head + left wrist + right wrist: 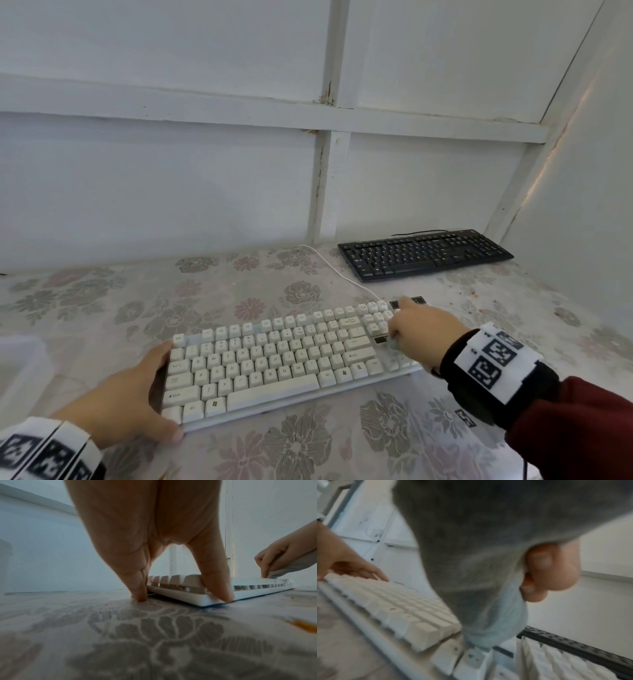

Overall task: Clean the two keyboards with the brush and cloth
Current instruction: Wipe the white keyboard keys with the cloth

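- white keyboard [274, 363] sits on the flower-patterned surface [308, 445], near edge
- left hand [130, 401] braces the white keyboard's left end: fingers [139, 588] straight, thumb on the front corner, not wrapped around anything
- right hand [421, 335] is over the white keyboard's right end, fingers curled tight round a grey cloth [479, 568] pressed onto the keys
- black keyboard [424, 253] lies behind the white one, well apart, by the wall

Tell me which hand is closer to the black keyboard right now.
Right. The right hand holds a cloth at the white keyboard's far right end, the end nearer the black keyboard. The left hand braces the opposite end.
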Available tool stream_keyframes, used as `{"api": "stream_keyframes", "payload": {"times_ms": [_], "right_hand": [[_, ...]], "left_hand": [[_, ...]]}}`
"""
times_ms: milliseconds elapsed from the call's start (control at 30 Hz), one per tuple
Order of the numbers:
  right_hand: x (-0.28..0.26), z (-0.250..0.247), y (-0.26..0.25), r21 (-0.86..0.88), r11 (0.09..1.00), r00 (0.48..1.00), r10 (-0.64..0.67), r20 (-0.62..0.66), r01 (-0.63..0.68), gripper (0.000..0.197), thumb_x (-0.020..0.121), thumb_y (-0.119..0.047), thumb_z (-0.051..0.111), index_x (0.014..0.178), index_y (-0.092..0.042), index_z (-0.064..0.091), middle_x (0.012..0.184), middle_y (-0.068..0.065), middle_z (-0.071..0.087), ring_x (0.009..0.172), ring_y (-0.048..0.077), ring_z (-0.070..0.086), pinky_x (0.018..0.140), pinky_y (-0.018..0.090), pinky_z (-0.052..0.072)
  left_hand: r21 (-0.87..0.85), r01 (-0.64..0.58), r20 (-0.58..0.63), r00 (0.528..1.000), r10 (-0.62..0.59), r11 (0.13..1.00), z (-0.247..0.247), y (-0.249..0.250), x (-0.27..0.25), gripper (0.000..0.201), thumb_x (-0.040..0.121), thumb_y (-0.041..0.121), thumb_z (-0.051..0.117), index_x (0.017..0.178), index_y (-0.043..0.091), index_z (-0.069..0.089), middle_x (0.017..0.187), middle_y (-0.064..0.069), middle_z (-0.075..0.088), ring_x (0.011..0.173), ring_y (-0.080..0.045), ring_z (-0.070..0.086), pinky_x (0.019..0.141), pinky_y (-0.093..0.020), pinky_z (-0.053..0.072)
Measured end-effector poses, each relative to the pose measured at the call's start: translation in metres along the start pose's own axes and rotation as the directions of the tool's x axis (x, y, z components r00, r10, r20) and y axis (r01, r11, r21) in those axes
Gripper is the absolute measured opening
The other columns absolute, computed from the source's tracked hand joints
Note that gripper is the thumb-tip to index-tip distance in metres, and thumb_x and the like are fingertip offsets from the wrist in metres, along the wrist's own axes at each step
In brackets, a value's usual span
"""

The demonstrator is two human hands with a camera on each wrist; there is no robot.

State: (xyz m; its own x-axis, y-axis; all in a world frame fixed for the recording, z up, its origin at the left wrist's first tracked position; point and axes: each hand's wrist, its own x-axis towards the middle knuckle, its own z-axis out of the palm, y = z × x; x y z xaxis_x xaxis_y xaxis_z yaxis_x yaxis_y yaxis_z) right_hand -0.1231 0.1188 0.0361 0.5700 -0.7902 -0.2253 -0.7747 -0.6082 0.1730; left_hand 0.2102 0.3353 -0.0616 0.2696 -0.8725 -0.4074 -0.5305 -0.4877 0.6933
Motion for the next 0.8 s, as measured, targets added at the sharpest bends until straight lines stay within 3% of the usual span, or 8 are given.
{"api": "stream_keyframes", "payload": {"times_ms": [100, 200, 267, 367, 467, 633, 800], "right_hand": [[0.0, -0.007, 0.013, 0.146, 0.989, 0.998, 0.021, -0.059, -0.012, 0.025, 0.095, -0.026, 0.045, 0.101, -0.02, 0.069, 0.089, -0.006, 0.037, 0.074, 0.016, 0.05, 0.071, 0.021, 0.04], [-0.003, -0.002, 0.016, 0.263, 0.964, 0.999, -0.011, -0.035, 0.02, 0.024, 0.094, -0.025, 0.047, 0.104, -0.022, 0.069, 0.085, -0.011, 0.034, 0.074, 0.009, 0.046, 0.07, 0.018, 0.035], [-0.004, 0.008, 0.016, 0.271, 0.962, 1.0, -0.017, -0.002, 0.017, 0.024, 0.094, -0.023, 0.047, 0.104, -0.022, 0.069, 0.091, -0.008, 0.037, 0.08, 0.013, 0.049, 0.075, 0.018, 0.035], [-0.002, 0.019, 0.018, 0.28, 0.959, 0.999, 0.041, -0.014, -0.035, 0.026, 0.095, -0.02, 0.045, 0.106, -0.021, 0.069, 0.092, -0.008, 0.038, 0.083, 0.015, 0.049, 0.075, 0.019, 0.036], [0.0, 0.022, 0.02, 0.276, 0.958, 0.995, 0.094, -0.025, -0.084, 0.026, 0.094, -0.019, 0.045, 0.104, -0.018, 0.069, 0.1, 0.0, 0.041, 0.081, 0.016, 0.048, 0.074, 0.021, 0.037], [0.0, 0.019, 0.017, 0.15, 0.983, 0.994, 0.102, 0.024, -0.104, 0.025, 0.095, -0.025, 0.046, 0.102, -0.023, 0.069, 0.106, -0.001, 0.045, 0.081, 0.02, 0.055, 0.08, 0.029, 0.049], [0.007, 0.009, 0.006, 0.004, 0.988, 0.984, 0.151, 0.095, -0.152, 0.023, 0.092, -0.015, 0.042, 0.098, -0.017, 0.063, 0.104, 0.001, 0.049, 0.078, 0.021, 0.049, 0.071, 0.028, 0.042]], "left_hand": [[0.015, 0.007, 0.0, 1.0, -0.007, 1.0, 0.0, 0.004, -0.002, 0.161, 0.017, 0.061, 0.089, 0.148, 0.032, 0.001, 0.141, 0.012, 0.042, 0.126, -0.012, 0.046, 0.109, -0.038, 0.038], [0.026, 0.008, -0.004, 1.0, -0.008, 1.0, 0.0, 0.007, -0.004, 0.158, 0.02, 0.059, 0.089, 0.148, 0.032, 0.002, 0.14, 0.013, 0.043, 0.124, -0.011, 0.047, 0.108, -0.036, 0.039], [0.04, 0.012, -0.007, 1.0, -0.012, 0.999, 0.0, 0.008, -0.005, 0.156, 0.022, 0.059, 0.089, 0.149, 0.032, 0.002, 0.139, 0.013, 0.044, 0.123, -0.011, 0.048, 0.107, -0.036, 0.04], [0.093, 0.016, -0.005, 1.0, -0.015, 0.996, -0.002, 0.01, -0.006, 0.165, 0.011, 0.072, 0.081, 0.149, 0.031, 0.0, 0.14, 0.013, 0.043, 0.123, -0.01, 0.047, 0.106, -0.034, 0.04], [0.118, 0.016, -0.006, 1.0, -0.015, 0.993, -0.001, 0.014, -0.008, 0.169, 0.005, 0.078, 0.073, 0.149, 0.031, -0.001, 0.14, 0.012, 0.043, 0.123, -0.009, 0.048, 0.106, -0.032, 0.04], [0.123, 0.013, -0.013, 1.0, -0.011, 0.992, -0.002, 0.017, -0.011, 0.17, 0.003, 0.078, 0.072, 0.149, 0.03, 0.001, 0.138, 0.014, 0.044, 0.122, -0.008, 0.048, 0.105, -0.03, 0.039], [0.113, 0.005, 0.0, 1.0, -0.005, 0.994, -0.002, 0.016, -0.011, 0.169, 0.006, 0.077, 0.076, 0.15, 0.03, 0.0, 0.138, 0.014, 0.044, 0.123, -0.009, 0.048, 0.107, -0.032, 0.038]]}}
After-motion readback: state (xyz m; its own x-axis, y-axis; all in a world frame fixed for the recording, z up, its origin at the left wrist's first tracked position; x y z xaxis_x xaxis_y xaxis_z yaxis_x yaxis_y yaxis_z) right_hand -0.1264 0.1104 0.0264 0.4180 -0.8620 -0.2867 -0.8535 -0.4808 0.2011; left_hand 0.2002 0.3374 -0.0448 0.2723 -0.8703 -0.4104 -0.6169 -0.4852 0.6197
